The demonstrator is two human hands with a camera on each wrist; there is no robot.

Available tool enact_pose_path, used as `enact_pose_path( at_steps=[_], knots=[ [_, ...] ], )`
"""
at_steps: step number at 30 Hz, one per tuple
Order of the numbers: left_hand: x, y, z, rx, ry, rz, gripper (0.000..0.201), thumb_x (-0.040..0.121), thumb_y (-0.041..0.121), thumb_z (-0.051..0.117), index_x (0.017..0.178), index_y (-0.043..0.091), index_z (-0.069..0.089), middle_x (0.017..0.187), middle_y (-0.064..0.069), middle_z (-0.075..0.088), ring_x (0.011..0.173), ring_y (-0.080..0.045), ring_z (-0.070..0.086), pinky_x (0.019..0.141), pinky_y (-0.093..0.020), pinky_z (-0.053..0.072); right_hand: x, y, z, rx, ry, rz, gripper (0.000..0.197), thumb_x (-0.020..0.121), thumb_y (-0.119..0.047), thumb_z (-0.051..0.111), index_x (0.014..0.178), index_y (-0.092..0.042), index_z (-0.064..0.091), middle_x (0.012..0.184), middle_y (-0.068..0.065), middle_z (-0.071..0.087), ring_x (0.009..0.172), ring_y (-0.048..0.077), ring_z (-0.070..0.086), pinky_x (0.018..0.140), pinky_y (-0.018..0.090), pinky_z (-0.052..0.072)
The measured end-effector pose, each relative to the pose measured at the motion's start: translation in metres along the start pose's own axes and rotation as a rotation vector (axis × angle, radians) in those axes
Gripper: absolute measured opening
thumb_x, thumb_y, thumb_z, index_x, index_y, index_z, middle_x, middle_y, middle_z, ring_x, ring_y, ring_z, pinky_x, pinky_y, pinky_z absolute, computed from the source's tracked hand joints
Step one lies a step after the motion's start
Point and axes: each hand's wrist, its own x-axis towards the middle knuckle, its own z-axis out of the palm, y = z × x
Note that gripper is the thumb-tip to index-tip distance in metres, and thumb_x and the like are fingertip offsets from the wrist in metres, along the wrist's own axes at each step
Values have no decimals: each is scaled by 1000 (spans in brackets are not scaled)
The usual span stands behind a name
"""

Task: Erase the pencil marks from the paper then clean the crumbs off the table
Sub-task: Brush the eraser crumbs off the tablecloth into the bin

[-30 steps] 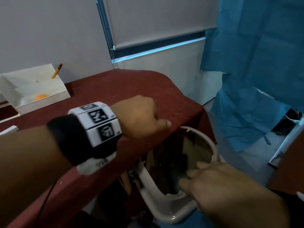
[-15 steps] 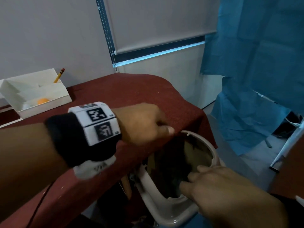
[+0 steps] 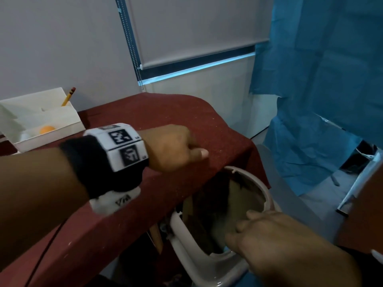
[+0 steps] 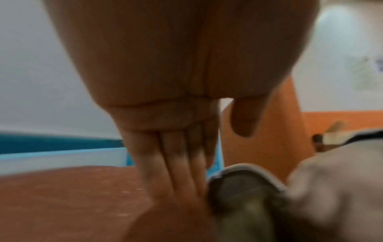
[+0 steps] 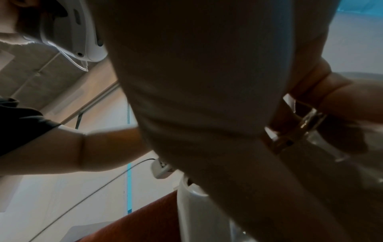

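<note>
My left hand (image 3: pixel 176 148) lies on the dark red tablecloth (image 3: pixel 145 112) near its right edge. Its fingers (image 4: pixel 176 163) are straight and pressed together, their tips touching the cloth. Small pale crumbs (image 4: pixel 124 191) speckle the cloth beside them. Just below the table edge stands a pale waste bin (image 3: pixel 259 183) with a dark inside, its rim (image 4: pixel 238 170) close to my left fingertips. My right hand (image 3: pixel 259 230) grips the bin's near rim, fingers curled over it. No paper or eraser shows.
A white desk organiser (image 3: pixel 41 121) stands at the table's back left with a pencil (image 3: pixel 68 97) and an orange ball (image 3: pixel 47 129) in it. A blue curtain (image 3: pixel 321 79) hangs to the right, and a wall with a roller blind (image 3: pixel 196 27) is behind.
My left hand slid toward the table edge and the bin's rim, then drew back a little onto the cloth. My right hand has kept its grip on the bin.
</note>
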Motion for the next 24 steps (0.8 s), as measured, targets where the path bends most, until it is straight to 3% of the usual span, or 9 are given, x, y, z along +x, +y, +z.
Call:
enact_pose_path(
  at_steps=[2,4,8,11,14,16,19,22,24],
  knots=[
    [22,-11,9,201,-85,-154,82,90,73,31,151,18,33,156,-5,35,137,-24,41,113,-43,33,0,1,-1,1,-5,-7,31,101,-18,45,132,-22,46,129,5,52,119,26,44,93,41,34],
    [36,-9,24,263,-208,-244,100,85,80,24,157,16,-1,165,-5,-3,150,-27,11,120,-47,12,-1,1,-4,12,-13,-12,30,102,-19,43,131,-23,46,130,4,52,120,26,43,87,40,31],
    [24,29,32,312,-368,-145,80,98,62,29,155,6,20,162,-14,17,145,-29,25,119,-44,18,-3,2,-8,19,-37,-12,32,104,-20,39,135,-24,44,133,4,50,122,26,43,99,42,33],
    [11,42,6,131,-420,-11,41,101,46,42,95,15,70,109,-4,70,104,-19,62,98,-33,46,-1,4,-5,-4,-44,-12,32,105,-19,39,136,-22,44,133,6,51,121,27,44,98,42,35],
    [22,35,-13,158,-105,54,49,103,43,40,69,13,58,67,2,59,67,-16,58,66,-26,45,-1,5,-6,3,-68,-7,28,105,-20,40,132,-21,45,133,5,50,122,26,42,104,46,33],
    [41,36,-7,208,-11,18,48,104,46,33,107,9,64,104,-7,65,103,-24,61,85,-31,43,-2,7,-6,9,-51,-4,25,105,-19,40,129,-21,46,131,5,51,120,26,43,105,48,31],
    [53,49,19,282,-164,26,60,104,42,33,155,10,23,162,-12,20,144,-29,29,114,-37,24,-3,10,-3,7,-23,-7,28,104,-17,41,131,-22,46,129,5,52,120,26,44,101,44,35],
    [42,54,38,232,-144,32,31,99,36,49,115,13,63,119,-10,65,96,-14,64,70,-24,47,-4,13,1,15,22,3,31,102,-18,43,132,-23,46,129,4,52,119,25,45,90,37,34],
    [22,49,22,-24,-179,-23,22,95,35,59,84,17,66,87,-5,72,55,-3,60,47,-13,45,-4,14,4,12,61,9,31,99,-18,47,129,-23,47,126,3,53,117,24,46,82,35,30]
  ],
)
